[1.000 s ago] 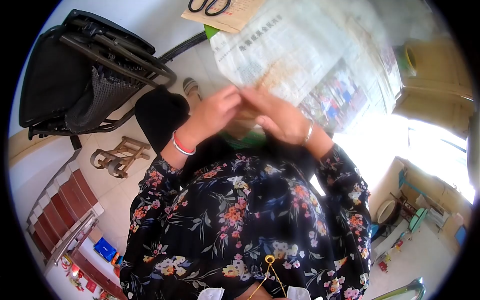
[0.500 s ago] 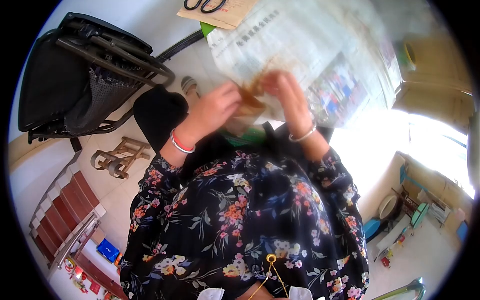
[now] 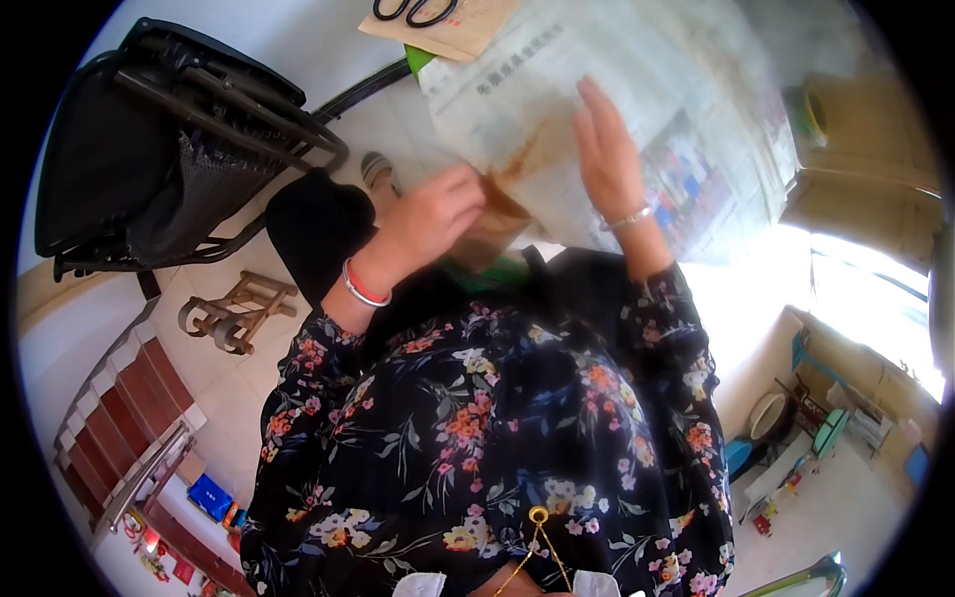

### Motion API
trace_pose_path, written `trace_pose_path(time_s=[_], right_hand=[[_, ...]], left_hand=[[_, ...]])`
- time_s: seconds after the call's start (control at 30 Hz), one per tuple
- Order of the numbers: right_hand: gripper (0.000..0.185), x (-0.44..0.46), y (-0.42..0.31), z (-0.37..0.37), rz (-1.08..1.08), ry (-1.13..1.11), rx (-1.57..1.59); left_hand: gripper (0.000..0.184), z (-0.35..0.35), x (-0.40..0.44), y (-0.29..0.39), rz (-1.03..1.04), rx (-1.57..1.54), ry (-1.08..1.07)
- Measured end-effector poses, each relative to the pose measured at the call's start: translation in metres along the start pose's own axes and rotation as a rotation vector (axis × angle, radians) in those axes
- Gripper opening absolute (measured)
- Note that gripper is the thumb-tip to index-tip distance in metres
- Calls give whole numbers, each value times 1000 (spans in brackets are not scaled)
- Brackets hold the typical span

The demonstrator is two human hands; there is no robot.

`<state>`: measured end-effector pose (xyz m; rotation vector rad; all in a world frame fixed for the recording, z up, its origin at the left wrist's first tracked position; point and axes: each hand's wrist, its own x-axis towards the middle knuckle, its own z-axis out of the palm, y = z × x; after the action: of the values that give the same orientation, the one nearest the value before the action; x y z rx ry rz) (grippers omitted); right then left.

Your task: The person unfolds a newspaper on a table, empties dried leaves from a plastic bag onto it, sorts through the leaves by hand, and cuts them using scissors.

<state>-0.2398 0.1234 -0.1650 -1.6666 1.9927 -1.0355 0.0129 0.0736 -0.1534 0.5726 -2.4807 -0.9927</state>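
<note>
A small brown paper bag (image 3: 497, 227) hangs at the near edge of the newspaper, its upper left side pinched in my left hand (image 3: 435, 214). My right hand (image 3: 609, 154) is raised over the newspaper (image 3: 557, 85), fingers stretched out and nothing seen in them. Between the hands, a loose patch of brown shreds or crumbs (image 3: 519, 161) lies on the newspaper beside the bag's mouth. What is inside the bag cannot be made out.
Black-handled scissors (image 3: 416, 10) lie on a brown envelope (image 3: 448, 32) at the table's far left corner. A folded black chair (image 3: 179, 149) leans at the left, with a small wooden stool (image 3: 239, 312) on the floor below. Bright window light enters at the right.
My right hand has moved from beside my left hand and the bag, away to the right and farther over the newspaper, and its fingers have straightened. My left hand stays at the bag.
</note>
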Motion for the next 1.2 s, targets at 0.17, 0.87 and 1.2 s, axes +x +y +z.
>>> trace_pose_path(time_s=[0.17, 0.87, 1.2], right_hand=[[56, -10, -14, 6, -364, -301, -501], [58, -40, -27, 0, -353, -408, -276], [45, -45, -42, -16, 69, -334, 622]], left_hand=[[5, -1, 0, 2, -16, -7, -9], [7, 1, -3, 2, -22, 26, 16], [9, 0, -3, 5, -39, 13, -5]])
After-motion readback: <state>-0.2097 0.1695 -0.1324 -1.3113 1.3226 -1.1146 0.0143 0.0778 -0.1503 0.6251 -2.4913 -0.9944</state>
